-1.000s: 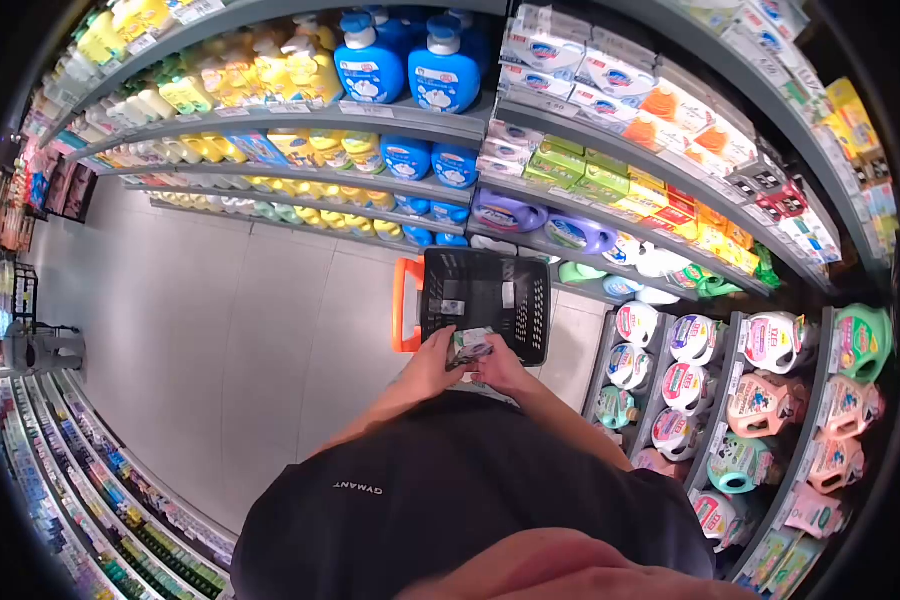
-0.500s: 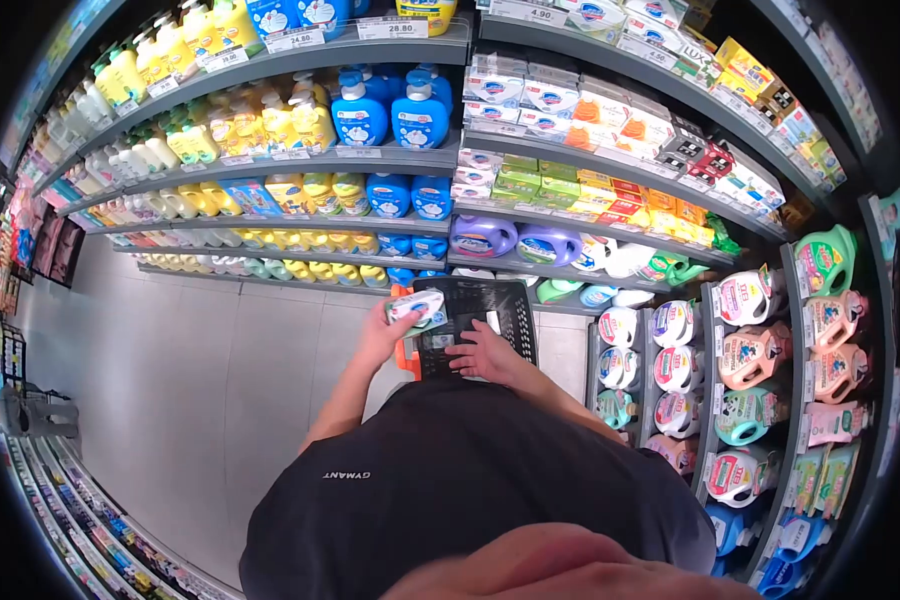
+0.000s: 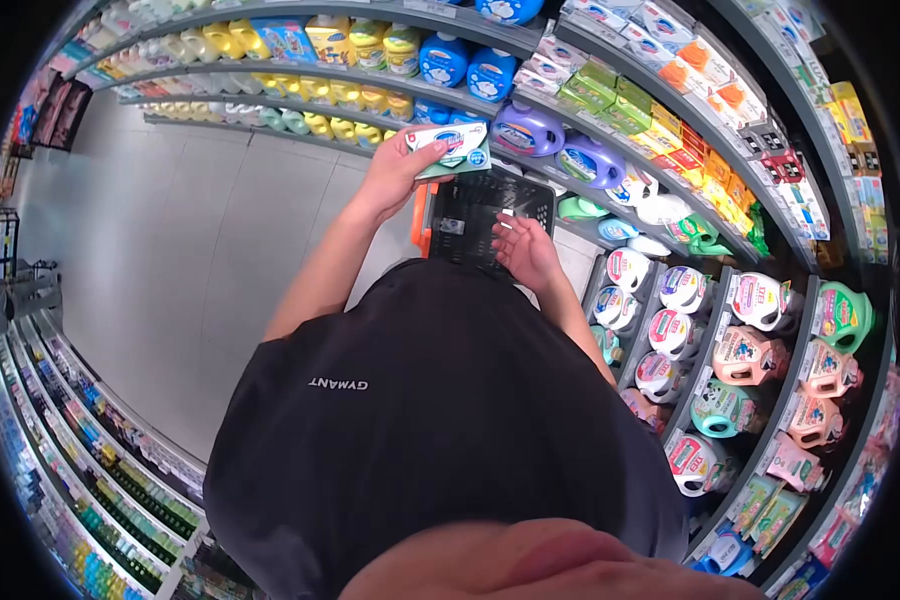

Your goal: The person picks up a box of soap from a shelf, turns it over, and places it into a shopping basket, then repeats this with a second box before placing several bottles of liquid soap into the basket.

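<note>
My left hand (image 3: 395, 172) grips a white and green soap box (image 3: 452, 147) by its left end, thumb lying across the printed face. The box is held up over the far left rim of a black shopping basket (image 3: 532, 192). My right hand (image 3: 530, 250) is over the right part of the basket, palm turned inward, fingers loosely spread with nothing between them. A small white piece (image 3: 508, 213) shows right by its fingertips. Inside the basket, a small pale label (image 3: 452, 226) is visible against the dark bottom.
An orange part (image 3: 420, 222) runs along the basket's left side. Ahead are shelves of yellow and blue bottles (image 3: 442, 60); purple detergent jugs (image 3: 528, 130) and soap boxes (image 3: 625, 108) stand to the right. Detergent bottles (image 3: 670, 330) line the near right shelves. Grey tiled floor (image 3: 200, 210) lies left.
The view has tipped down and turned. My left hand has lifted the soap box higher and its face now shows more fully. My right hand stays over the basket, its fingers turned more upright.
</note>
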A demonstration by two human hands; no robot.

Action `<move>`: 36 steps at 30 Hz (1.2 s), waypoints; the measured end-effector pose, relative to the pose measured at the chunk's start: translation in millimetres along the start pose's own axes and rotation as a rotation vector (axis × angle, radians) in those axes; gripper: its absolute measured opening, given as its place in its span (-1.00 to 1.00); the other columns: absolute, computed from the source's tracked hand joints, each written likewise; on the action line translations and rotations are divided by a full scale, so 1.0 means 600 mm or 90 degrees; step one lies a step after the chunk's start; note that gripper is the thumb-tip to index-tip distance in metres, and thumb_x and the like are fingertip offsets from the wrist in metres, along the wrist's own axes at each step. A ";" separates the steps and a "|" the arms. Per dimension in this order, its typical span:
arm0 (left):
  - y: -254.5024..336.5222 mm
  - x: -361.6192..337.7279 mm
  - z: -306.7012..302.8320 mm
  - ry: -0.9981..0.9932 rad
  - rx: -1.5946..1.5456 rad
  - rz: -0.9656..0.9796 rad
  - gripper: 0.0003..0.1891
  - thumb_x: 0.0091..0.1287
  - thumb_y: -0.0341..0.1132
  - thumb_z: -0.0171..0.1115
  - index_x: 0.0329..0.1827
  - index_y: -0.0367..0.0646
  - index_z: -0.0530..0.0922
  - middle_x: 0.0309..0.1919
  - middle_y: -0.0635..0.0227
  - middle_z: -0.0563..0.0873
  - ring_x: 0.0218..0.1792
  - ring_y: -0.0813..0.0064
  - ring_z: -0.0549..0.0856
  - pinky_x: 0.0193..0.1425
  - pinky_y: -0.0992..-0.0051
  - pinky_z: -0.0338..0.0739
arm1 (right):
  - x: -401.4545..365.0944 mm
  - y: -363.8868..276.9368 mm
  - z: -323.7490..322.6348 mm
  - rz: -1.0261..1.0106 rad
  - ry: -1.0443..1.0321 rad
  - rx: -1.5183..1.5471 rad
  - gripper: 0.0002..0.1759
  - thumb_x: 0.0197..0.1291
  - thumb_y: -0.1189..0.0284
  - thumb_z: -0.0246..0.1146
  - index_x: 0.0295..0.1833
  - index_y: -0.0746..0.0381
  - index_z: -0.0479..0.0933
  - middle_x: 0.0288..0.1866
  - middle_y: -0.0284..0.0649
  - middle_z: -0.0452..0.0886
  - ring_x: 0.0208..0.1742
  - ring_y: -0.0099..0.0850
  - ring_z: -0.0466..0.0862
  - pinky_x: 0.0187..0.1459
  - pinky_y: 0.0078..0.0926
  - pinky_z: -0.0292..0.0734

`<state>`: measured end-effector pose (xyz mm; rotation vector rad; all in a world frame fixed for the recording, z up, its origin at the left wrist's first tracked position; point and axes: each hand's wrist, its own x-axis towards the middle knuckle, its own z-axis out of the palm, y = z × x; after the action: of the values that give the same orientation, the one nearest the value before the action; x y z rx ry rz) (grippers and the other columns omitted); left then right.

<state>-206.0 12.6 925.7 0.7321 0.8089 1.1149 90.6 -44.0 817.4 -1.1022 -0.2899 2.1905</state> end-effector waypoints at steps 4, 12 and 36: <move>-0.014 -0.007 -0.015 -0.037 -0.029 -0.003 -0.53 0.50 -0.42 0.31 0.40 -0.31 0.40 0.20 0.18 0.69 0.15 0.40 0.75 0.20 0.36 0.75 | 0.008 0.013 -0.007 0.020 -0.012 0.004 -0.52 0.46 0.14 0.13 0.33 0.20 0.53 0.05 -0.27 0.72 -0.07 -0.33 0.68 -0.03 -0.34 0.55; -0.038 -0.039 -0.016 -0.112 -0.012 0.005 -0.19 0.28 -0.71 0.24 0.62 -0.18 0.18 0.40 0.20 0.53 0.37 0.30 0.62 0.47 0.16 0.57 | 0.003 0.018 0.002 0.027 0.016 -0.021 -0.54 0.44 0.19 0.17 0.32 0.21 0.53 0.01 -0.29 0.71 -0.08 -0.35 0.67 -0.02 -0.35 0.55; -0.146 -0.038 0.093 -0.190 0.271 -0.172 -0.56 0.40 -0.36 0.47 0.23 -0.12 0.45 -0.01 0.37 0.69 -0.05 0.58 0.72 -0.12 0.48 0.78 | -0.084 -0.077 0.011 -0.160 -0.120 -0.507 -0.41 0.26 0.43 0.52 0.35 0.32 0.50 0.06 -0.31 0.68 -0.04 -0.60 0.64 -0.05 -0.58 0.57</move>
<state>-122.2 -39.4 885.6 1.0797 0.8668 0.5745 128.4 -41.1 874.8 -1.1582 -1.3909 1.9752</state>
